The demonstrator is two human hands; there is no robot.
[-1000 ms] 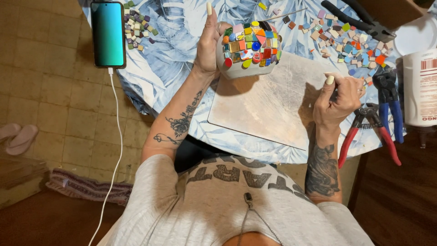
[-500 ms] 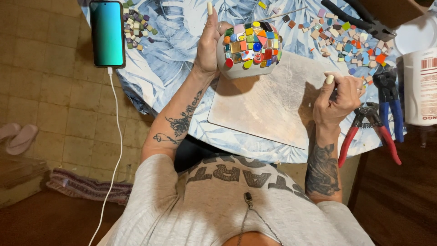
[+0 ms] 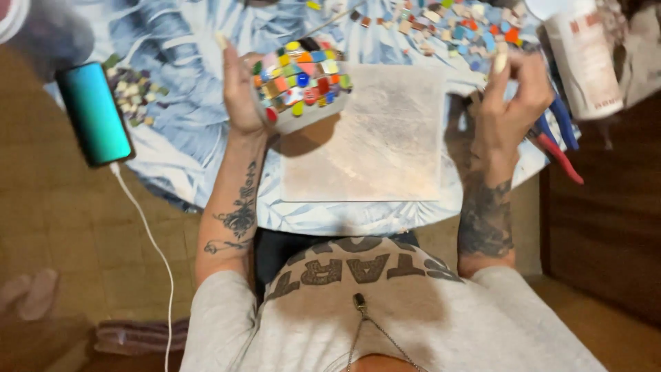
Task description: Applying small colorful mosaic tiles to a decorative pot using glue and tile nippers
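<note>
The left hand (image 3: 237, 89) is wrapped around a bowl (image 3: 301, 83) covered in coloured tiles, upper centre of the frame, above a pale board (image 3: 375, 138); the right hand (image 3: 509, 96), upper right, is half curled with a small pale piece pinched in its fingertips. Loose tiles (image 3: 447, 27) lie along the top edge; a phone (image 3: 94, 114) sits at upper left.

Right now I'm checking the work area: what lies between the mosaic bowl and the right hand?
In the head view, a pale square board lies flat on the table between the mosaic bowl and the right hand.

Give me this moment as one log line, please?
left hand: holds mosaic-covered pot | right hand: raised over loose tiles, pinching a small pale piece | pliers: beside right hand | phone: left, charging
</note>
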